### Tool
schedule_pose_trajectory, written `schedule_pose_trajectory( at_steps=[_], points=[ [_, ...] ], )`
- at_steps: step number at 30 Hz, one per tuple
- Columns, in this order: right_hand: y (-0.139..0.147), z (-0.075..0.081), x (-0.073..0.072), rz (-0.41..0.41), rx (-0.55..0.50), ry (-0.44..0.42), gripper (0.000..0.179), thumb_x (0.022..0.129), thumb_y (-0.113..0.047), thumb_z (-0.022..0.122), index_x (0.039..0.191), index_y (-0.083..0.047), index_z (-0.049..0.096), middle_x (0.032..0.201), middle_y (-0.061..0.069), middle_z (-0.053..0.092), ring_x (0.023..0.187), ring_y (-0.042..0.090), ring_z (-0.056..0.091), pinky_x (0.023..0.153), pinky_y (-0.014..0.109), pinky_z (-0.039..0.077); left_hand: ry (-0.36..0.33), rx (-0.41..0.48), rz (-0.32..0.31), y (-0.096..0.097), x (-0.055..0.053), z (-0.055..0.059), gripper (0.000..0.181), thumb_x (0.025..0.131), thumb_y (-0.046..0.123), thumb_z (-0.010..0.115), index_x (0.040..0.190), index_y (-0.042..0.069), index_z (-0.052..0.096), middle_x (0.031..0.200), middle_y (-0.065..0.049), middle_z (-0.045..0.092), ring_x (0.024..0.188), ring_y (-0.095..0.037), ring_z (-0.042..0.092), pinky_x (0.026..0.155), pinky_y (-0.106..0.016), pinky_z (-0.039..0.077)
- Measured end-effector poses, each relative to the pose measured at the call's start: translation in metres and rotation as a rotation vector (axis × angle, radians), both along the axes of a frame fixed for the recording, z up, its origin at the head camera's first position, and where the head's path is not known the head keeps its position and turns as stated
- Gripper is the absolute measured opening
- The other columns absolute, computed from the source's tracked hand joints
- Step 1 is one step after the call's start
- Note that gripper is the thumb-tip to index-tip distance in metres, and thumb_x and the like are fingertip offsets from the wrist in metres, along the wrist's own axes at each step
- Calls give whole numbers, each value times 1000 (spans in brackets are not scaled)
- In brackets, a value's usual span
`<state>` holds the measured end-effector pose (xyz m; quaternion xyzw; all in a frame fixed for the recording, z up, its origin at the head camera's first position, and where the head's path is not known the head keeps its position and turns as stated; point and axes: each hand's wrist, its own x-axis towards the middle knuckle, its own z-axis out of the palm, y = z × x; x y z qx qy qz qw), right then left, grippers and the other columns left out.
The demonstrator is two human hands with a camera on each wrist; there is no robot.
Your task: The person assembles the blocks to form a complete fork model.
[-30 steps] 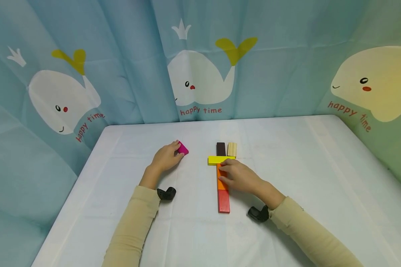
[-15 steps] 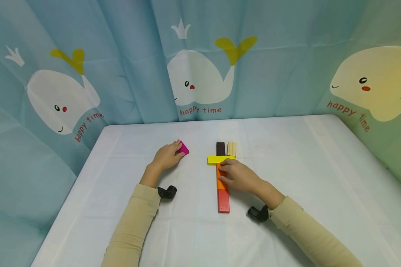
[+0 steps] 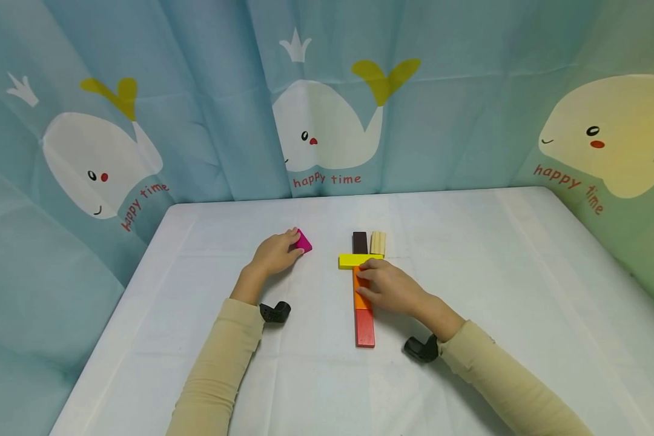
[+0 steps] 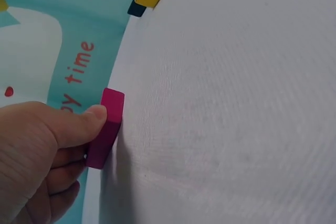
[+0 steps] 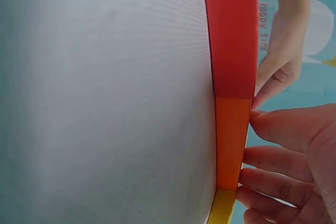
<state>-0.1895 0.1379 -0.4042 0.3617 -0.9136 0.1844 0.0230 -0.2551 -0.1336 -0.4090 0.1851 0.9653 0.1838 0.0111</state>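
My left hand [image 3: 272, 254] pinches a magenta block [image 3: 304, 241] between thumb and fingers, left of a row of blocks. In the left wrist view the block [image 4: 107, 129] is tilted, with the thumb on its side. My right hand [image 3: 395, 289] rests its fingertips on the orange block [image 3: 361, 301], some reaching the yellow block [image 3: 352, 261]. Below the orange one lies a red block [image 3: 365, 330], end to end with it. The yellow block lies crosswise at the top of this row. Above it stand a dark brown block [image 3: 360, 242] and a ridged plain-wood block [image 3: 378, 243], side by side.
A white cloth covers the table [image 3: 496, 260]. Behind it hangs a blue curtain [image 3: 212, 121] printed with whales. Black wrist cameras sit at the left cuff [image 3: 275, 312] and the right cuff [image 3: 421, 349].
My left hand has shifted slightly to the right with the magenta block in its grip. The right hand and the row of blocks stay in place.
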Motion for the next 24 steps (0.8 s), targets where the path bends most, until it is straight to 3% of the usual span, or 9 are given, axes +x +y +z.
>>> schedule_pose_trajectory(
  at_steps=[8, 24],
  points=[
    [0, -2, -1, 4, -2, 12, 34, 82, -16, 69, 106, 7, 65, 106, 15, 59, 94, 26, 56, 84, 37, 48, -3, -43, 29, 4, 1, 1, 44, 92, 24, 56, 131, 3, 50, 137, -9, 42, 124, -26, 41, 101, -39, 33],
    [0, -2, 0, 2, -7, 11, 35, 81, -16, 70, 106, 7, 65, 105, 15, 59, 94, 25, 55, 83, 36, 48, -35, -13, -33, 7, -2, 1, 42, 94, 21, 52, 132, 2, 48, 140, -9, 38, 129, -23, 35, 105, -36, 27]
  ],
)
